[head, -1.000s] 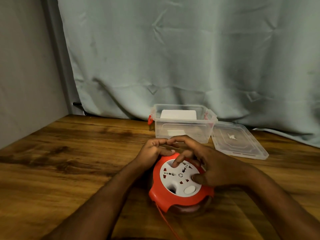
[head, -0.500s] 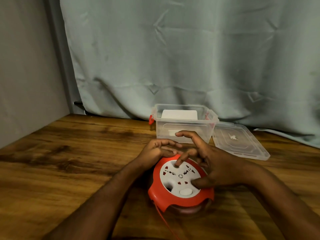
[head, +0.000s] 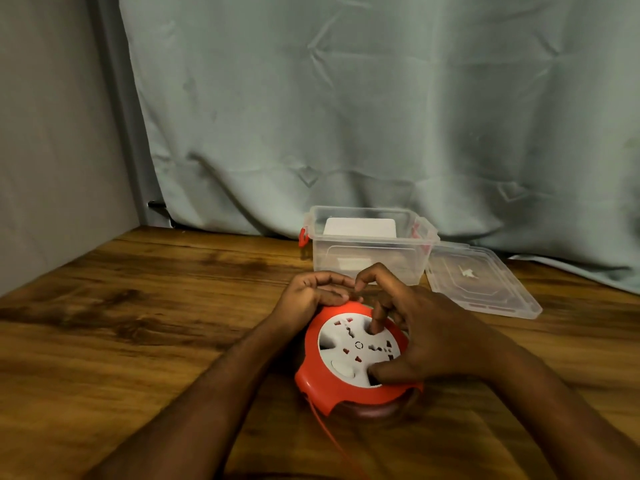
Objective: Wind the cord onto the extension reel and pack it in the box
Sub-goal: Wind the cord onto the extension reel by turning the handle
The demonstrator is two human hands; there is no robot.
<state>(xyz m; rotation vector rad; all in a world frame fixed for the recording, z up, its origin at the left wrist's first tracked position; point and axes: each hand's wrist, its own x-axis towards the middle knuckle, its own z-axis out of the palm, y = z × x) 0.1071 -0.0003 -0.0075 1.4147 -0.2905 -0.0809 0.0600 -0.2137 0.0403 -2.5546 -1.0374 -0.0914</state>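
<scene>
Here the left forearm comes up from the near edge of the counter (head: 138,334) and slants toward its middle. The left hand (head: 313,294) lies palm-inward against the far left rim of the extension reel (head: 356,355), its grip curled round that rim, fingertips bent over the top. The reel, orange with a white socket face, lies flat on the counter, near the middle and somewhat toward the near edge. An orange cord (head: 332,441) leaves the reel's near left side and runs across the wood to the near edge, out of sight.

The right hand (head: 426,330) arches over the reel from the right side. One finger points down into the white face, the thumb presses the face's near right part, and the remaining fingers are bent above the far rim; so its grip is half-curled, pressing the face rather than closing round it.

Behind the reel, close to the far edge, stands the clear box (head: 370,244), open-topped, with red clasps. Its lid (head: 485,282) lies flat just beside it to the right. Wide bare wood extends to the left edge; the strip right of the lid is narrower.
</scene>
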